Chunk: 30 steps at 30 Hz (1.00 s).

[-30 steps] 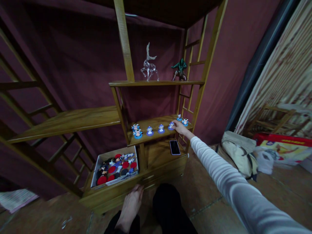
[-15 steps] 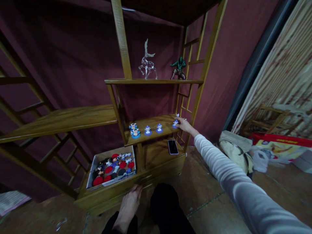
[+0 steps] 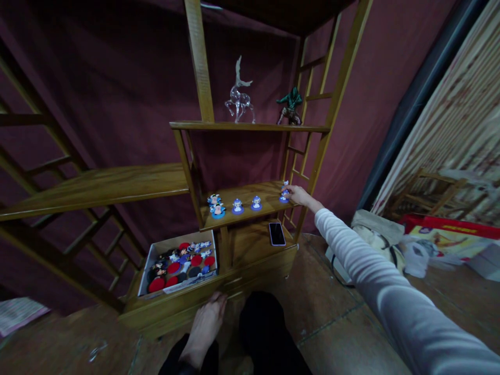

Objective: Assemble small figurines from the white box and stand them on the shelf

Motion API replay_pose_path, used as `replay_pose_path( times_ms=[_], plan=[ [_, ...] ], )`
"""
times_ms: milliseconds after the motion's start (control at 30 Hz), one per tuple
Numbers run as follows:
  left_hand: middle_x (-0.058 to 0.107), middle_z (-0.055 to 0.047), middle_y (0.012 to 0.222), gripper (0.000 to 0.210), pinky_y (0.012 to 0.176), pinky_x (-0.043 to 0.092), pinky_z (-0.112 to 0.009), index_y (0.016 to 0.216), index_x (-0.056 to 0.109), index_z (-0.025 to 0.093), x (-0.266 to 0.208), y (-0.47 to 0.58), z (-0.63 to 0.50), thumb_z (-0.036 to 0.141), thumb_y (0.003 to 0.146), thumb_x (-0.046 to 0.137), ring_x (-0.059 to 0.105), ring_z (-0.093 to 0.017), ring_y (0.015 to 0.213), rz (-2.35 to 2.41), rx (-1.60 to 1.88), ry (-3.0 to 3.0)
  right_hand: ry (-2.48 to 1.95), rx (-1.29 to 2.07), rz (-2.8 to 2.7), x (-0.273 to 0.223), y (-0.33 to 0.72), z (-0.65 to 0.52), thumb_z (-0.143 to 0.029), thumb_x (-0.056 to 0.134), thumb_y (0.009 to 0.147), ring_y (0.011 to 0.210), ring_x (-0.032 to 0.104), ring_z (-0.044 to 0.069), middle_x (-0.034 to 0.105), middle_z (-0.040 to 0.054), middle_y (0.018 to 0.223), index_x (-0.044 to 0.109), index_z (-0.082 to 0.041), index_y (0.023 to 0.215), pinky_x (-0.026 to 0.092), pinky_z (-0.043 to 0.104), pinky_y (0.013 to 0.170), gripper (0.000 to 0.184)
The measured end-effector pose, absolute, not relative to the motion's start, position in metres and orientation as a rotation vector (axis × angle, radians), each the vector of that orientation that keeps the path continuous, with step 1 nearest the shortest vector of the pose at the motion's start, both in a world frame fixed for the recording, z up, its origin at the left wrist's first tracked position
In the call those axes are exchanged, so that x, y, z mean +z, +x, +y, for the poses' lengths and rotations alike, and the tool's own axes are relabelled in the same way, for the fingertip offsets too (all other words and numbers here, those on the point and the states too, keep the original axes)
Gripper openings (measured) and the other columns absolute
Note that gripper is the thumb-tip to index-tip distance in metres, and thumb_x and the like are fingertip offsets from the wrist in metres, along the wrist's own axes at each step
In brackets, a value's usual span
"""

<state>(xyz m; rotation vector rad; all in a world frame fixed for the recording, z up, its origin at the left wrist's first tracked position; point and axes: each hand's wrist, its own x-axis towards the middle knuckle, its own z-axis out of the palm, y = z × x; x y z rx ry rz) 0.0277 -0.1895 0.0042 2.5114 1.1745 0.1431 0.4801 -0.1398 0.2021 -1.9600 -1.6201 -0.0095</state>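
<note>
My right hand (image 3: 299,194), in a pale long sleeve, reaches to the right end of the middle shelf (image 3: 269,212). Its fingers close on a small purple-and-white figurine (image 3: 284,196) on a round base. Just behind that one, another small figurine (image 3: 285,183) shows in part. Further left stand two similar purple-based figurines, one (image 3: 256,202) nearer my hand and one (image 3: 237,206) beyond it. Blue-based figurines (image 3: 217,210) cluster at the shelf's left end. Low in front of the cabinet, my left hand (image 3: 207,320) rests near my dark-clad leg, fingers extended and holding nothing.
A box (image 3: 146,284) of mixed figurines and red and black discs sits lower left. A phone (image 3: 277,234) lies on the lower board. Above stand a clear deer (image 3: 239,101) and a green figure (image 3: 290,105). Bags (image 3: 377,239) lie at right.
My right hand and the figurine in its fingers have shifted slightly right and back along the shelf. The view has tilted a little. My left hand stays in about the same place.
</note>
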Motion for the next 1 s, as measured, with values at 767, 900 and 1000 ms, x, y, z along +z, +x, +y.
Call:
replay_pose_path(
  times_ms=[767,900,1000],
  plan=[
    [0.067,-0.01,0.101,0.025,0.079,0.043,-0.03,0.099,0.065,0.021,0.029,0.0,-0.168,0.029,0.083,0.048,0.062,-0.021,0.089,1.679,0.752,1.91,-1.354,0.529,-1.823,0.103,0.253,-0.185,-0.023,0.047,0.083,0.094,0.059,0.017,0.063,0.0025,0.098,0.064,-0.027,0.098,0.045,0.032,0.086,0.023],
    [0.068,-0.008,0.081,0.016,0.067,0.046,-0.026,0.085,0.068,0.017,0.032,-0.028,-0.131,0.022,0.075,0.057,0.063,-0.017,0.074,1.569,1.253,1.25,-1.299,0.755,-1.813,0.057,0.195,-0.152,-0.022,0.049,0.081,0.091,0.061,0.016,0.064,0.0016,0.096,0.065,-0.028,0.096,0.047,0.03,0.083,0.023],
    [0.066,-0.005,0.071,0.013,0.06,0.046,-0.023,0.081,0.065,0.012,0.033,-0.048,-0.102,0.015,0.071,0.057,0.061,-0.012,0.062,1.353,1.471,0.761,-1.329,0.817,-1.715,0.025,0.17,-0.115,-0.023,0.049,0.08,0.085,0.063,0.015,0.066,0.0021,0.095,0.065,-0.025,0.092,0.048,0.03,0.079,0.021]
  ],
)
